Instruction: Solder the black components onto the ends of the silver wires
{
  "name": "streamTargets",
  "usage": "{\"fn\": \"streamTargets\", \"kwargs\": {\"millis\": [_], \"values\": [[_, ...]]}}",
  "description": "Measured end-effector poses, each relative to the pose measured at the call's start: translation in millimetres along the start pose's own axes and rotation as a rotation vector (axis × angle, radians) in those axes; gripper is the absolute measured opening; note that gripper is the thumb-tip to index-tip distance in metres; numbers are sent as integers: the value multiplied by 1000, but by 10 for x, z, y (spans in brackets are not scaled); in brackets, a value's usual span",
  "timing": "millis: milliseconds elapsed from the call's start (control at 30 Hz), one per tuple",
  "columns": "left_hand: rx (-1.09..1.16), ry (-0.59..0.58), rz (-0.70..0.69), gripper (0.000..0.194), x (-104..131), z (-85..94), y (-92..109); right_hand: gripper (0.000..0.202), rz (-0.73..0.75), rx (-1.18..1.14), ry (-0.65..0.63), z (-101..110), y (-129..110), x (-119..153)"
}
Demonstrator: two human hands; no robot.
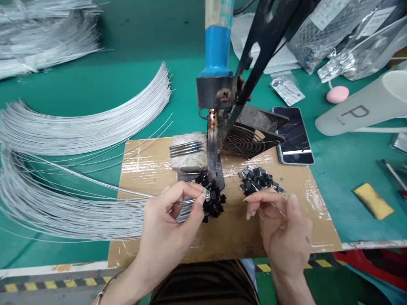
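Thumb and index finger of my left hand (176, 228) pinch something small at the tip of a wire, just below the soldering iron (213, 144). Beneath it lies a cluster of black connectors (216, 207) at the ends of a bundle of grey wires (79, 216). My right hand (282, 224) is raised to the right, fingers curled around a thin wire-like strand. Just beyond its fingertips is a pile of loose black parts (259, 178). A block with several thin metal rods (189, 152) sits left of the iron's tip.
Cardboard (235, 241) covers the front of the green table (187, 101). Behind the iron's black bracket stands a small fan (251, 135). To the right are a phone (294, 135), a white cup (359, 106) and a yellow sponge (373, 201). Another wire bundle (95, 131) lies left.
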State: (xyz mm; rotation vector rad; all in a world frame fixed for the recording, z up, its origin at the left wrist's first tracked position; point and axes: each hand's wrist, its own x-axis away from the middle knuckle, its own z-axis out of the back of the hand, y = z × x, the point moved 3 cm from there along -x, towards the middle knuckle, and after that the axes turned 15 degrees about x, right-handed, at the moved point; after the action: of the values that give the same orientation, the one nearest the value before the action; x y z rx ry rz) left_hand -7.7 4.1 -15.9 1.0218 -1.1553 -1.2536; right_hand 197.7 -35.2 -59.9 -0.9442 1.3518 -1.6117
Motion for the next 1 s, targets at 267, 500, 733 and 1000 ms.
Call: {"fn": "streamTargets", "kwargs": {"millis": [267, 500, 733, 1000], "values": [[-135, -15, -94, 14, 30, 12, 55, 47, 12, 60, -27, 9, 39, 33], [-165, -49, -91, 15, 41, 1, 63, 39, 79, 114, -145, -30, -13, 45], [-316, -39, -208, 13, 60, 7, 78, 40, 105, 110, -177, -92, -30, 49], [-569, 76, -640, 33, 253, -16, -58, 39, 76, 147, -30, 122, 38, -43]]}}
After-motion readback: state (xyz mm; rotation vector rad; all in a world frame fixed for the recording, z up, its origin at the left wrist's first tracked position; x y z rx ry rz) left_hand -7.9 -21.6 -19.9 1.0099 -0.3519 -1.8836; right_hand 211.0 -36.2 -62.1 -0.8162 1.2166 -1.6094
